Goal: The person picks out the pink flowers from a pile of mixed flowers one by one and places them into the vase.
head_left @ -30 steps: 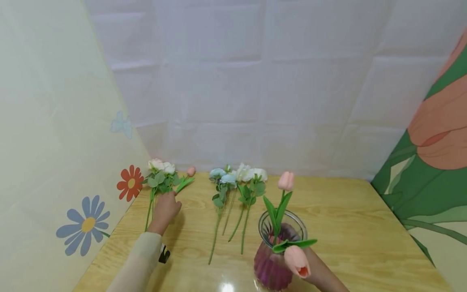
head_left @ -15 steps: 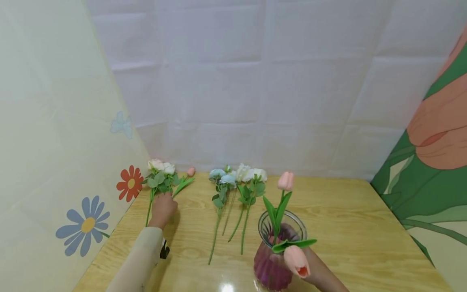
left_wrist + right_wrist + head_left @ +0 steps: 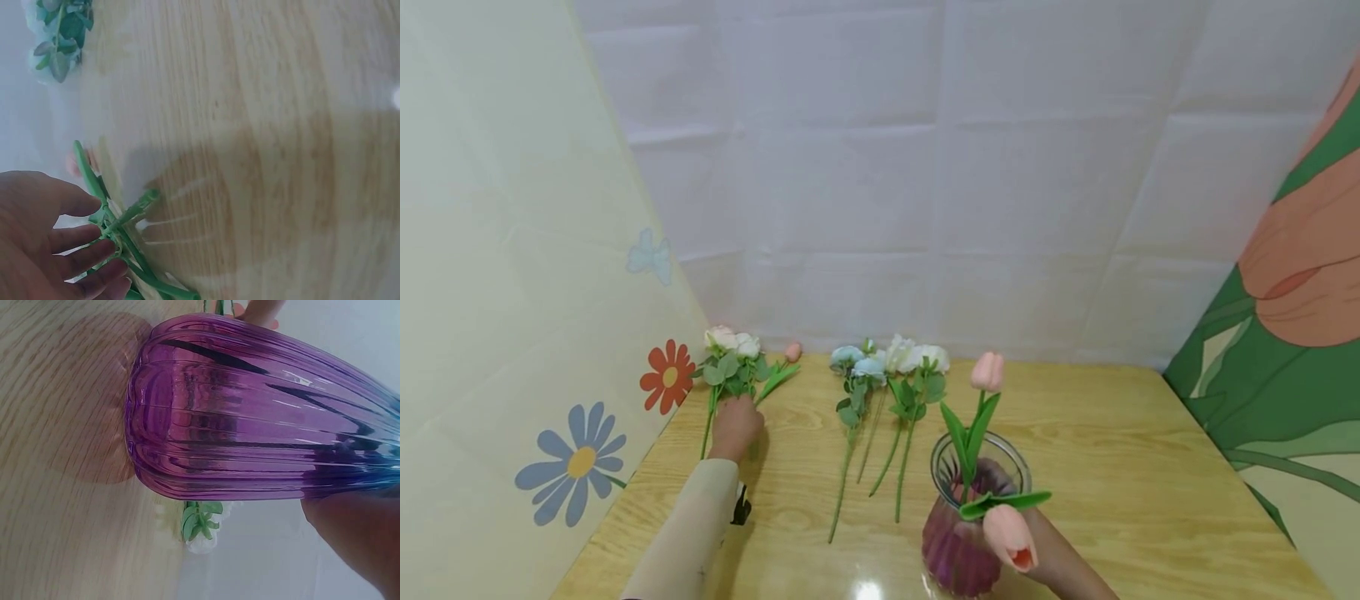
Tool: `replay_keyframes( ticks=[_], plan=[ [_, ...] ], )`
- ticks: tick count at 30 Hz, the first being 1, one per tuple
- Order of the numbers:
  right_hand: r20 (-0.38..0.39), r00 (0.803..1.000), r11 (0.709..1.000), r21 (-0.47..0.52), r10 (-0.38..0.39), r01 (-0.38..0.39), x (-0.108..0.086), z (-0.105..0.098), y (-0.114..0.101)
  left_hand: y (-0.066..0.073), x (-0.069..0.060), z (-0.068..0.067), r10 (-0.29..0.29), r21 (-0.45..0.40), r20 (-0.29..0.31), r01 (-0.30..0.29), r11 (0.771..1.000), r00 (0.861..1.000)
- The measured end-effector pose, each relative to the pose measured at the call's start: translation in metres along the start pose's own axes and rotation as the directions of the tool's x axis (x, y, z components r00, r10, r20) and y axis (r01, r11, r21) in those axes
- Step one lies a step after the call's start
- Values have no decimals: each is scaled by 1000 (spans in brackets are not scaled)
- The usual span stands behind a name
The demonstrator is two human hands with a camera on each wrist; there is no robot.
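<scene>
So the left hand [image 3: 737, 427] is over at the far left of the table [image 3: 1150, 467], palm partly turned with the fingers loosely spread and only a little bent. Its fingertips are right at a bunch of green stems [image 3: 134, 211]; contact looks likely, but I can't make out a firm pinch. Just past those fingertips are a pale pink bloom [image 3: 720, 337] and a white bloom [image 3: 747, 345], pretty much at the table's back edge, with a lying pink tulip [image 3: 793, 352] ahead and slightly right of the knuckles. Not much sideways space out left, since the printed daisy panel [image 3: 581, 461] runs along that edge.

The right hand [image 3: 353, 534] is holding the ribbed purple glass vase [image 3: 958, 550] around its narrow neck, thumb on the near side in the wrist view. One upright tulip [image 3: 987, 371] stands in the vase, and a drooping tulip [image 3: 1011, 537] leans over the rim, covering part of that hand from above.

Between the hands lie blue blooms [image 3: 870, 367] and white peony-like blooms [image 3: 917, 357], their stems pointing back toward the person. There's a strip of bare wood just right of the left hand, and a way roomier stretch right of the right hand.
</scene>
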State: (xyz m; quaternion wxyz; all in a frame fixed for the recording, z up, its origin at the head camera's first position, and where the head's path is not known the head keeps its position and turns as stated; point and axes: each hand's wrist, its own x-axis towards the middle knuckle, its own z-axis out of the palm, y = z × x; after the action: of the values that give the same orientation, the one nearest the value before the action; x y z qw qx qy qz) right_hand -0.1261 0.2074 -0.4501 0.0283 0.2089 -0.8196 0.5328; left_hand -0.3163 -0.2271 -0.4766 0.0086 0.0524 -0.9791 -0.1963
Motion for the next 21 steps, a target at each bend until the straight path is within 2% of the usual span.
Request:
replay_keyframes(
  ticks=[2,7,11,14,17,21],
  plan=[
    [-3,1000,999,19,-28,28,2,2,-3,-1,1,1,-9,-3,6,9,1000,1000],
    [41,999,997,77,-28,25,6,2,-6,-4,2,1,-9,30,5,9,1000,1000],
    [60,998,996,81,31,-36,7,0,-8,-4,2,1,-1,60,-5,2,998,1000],
    [48,998,997,68,36,-39,8,1,-8,-4,2,2,-12,63,-16,13,998,1000],
    [36,997,995,78,-63,60,9,2,-5,-3,0,3,-18,58,-35,20,998,999],
    [20,980,976,97,-196,194,12,4,-1,-4,0,5,-6,75,-67,11,997,998]
  ],
)
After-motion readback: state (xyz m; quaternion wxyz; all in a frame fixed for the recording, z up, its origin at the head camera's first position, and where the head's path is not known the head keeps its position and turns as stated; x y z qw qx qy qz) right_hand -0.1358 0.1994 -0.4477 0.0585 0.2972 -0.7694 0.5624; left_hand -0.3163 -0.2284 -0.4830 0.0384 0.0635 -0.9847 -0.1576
